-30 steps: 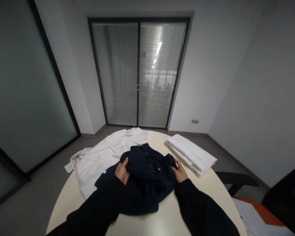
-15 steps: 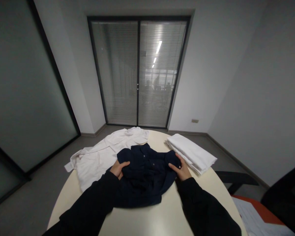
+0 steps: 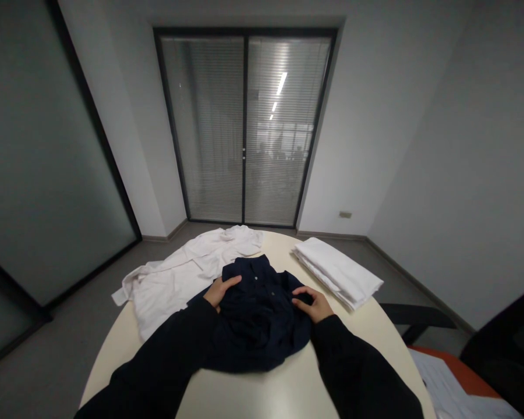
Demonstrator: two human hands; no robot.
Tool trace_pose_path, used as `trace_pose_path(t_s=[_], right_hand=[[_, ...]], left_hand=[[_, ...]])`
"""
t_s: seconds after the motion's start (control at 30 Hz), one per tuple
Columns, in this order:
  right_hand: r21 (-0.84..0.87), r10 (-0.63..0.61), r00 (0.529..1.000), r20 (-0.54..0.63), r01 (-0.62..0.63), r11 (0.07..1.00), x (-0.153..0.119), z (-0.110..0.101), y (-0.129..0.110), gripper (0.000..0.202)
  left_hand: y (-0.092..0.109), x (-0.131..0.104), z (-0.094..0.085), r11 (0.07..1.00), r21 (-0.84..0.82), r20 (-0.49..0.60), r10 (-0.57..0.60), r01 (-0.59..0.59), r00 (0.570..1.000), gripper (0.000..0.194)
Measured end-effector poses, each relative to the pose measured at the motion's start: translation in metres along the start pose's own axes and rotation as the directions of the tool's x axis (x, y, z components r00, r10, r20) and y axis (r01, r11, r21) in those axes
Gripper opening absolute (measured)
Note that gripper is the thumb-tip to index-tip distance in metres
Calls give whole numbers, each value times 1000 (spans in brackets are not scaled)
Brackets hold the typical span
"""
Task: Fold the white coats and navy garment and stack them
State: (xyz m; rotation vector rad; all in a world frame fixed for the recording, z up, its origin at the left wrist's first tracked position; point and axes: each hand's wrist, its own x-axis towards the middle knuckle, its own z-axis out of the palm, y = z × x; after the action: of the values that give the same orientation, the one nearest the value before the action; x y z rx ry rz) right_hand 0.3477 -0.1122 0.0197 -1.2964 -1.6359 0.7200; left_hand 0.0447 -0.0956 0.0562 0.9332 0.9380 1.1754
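Observation:
A dark navy garment (image 3: 262, 326) with small buttons lies bunched on the round cream table (image 3: 262, 398). At its left upper part, my left hand (image 3: 220, 291) grips the fabric, thumb on top and the other fingers mostly hidden beneath. On the right side of the garment, my right hand (image 3: 314, 302) has thumb and forefinger curled onto the cloth, pinching it. Left of the navy garment, a white shirt (image 3: 170, 285) is spread with wrinkles, partly under the dark cloth. A folded white cloth (image 3: 338, 270) rests at the table's right back edge.
A black chair (image 3: 502, 349) stands at the right, with papers (image 3: 445, 378) and something orange (image 3: 467, 372) beside the table edge. Behind the table are glass doors with blinds (image 3: 244, 134). A frosted glass panel (image 3: 43, 151) is at the left.
My left hand has moved right with the garment's left part, folding it inward. My right hand has shifted slightly left and down, and the garment's right part has dropped and drawn in.

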Motion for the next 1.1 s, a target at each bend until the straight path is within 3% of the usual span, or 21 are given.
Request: trace_pose_path(t_s=[0.1,0.23,0.33,0.43,0.5,0.53,0.57,0.63,0.73,0.8,0.87,0.93,1.0,1.1], right_hand=[[-28,-98,995,27,98,995,1,-2,-1,35],[-71,-164,976,-140,156,985,5,0,1,48],[-76,-117,967,-227,102,992,10,5,8,66],[-128,-64,968,-242,34,991,14,9,18,76],[-199,-79,964,-255,28,980,15,9,20,69],[-247,-106,957,-271,37,968,14,9,19,62],[-297,-149,947,-286,60,953,14,8,16,54],[-383,-265,922,-282,145,912,10,4,4,38],[-370,-458,887,-56,408,835,-2,-1,-25,30],[-259,-572,796,197,605,753,-13,1,-44,32],[-196,-645,697,313,712,675,-24,9,-59,43],[-204,-697,613,373,787,582,-32,19,-68,36],[-238,-725,557,404,830,505,-35,27,-72,23],[-295,-743,558,370,829,476,-33,25,-72,20]], left_hand=[[0,16,1,990,127,-38,65,-59,997,36],[11,51,-3,952,228,-57,222,-204,973,34],[22,70,-7,930,278,-93,275,-240,957,45],[25,67,-10,877,401,-165,353,-264,921,63],[22,53,-8,737,556,-64,498,-384,865,63],[19,43,-5,629,627,63,548,-461,834,60],[16,33,-3,525,665,211,551,-532,807,58],[8,14,4,381,675,476,431,-633,767,66],[-3,-4,10,217,697,647,222,-683,730,82],[-10,-8,10,131,728,656,148,-673,740,76],[-15,-6,8,82,763,629,139,-641,765,54],[-16,-2,3,66,796,580,198,-601,790,34],[-13,5,-3,75,818,522,318,-570,792,26],[-3,18,-20,124,823,414,538,-554,734,28]])
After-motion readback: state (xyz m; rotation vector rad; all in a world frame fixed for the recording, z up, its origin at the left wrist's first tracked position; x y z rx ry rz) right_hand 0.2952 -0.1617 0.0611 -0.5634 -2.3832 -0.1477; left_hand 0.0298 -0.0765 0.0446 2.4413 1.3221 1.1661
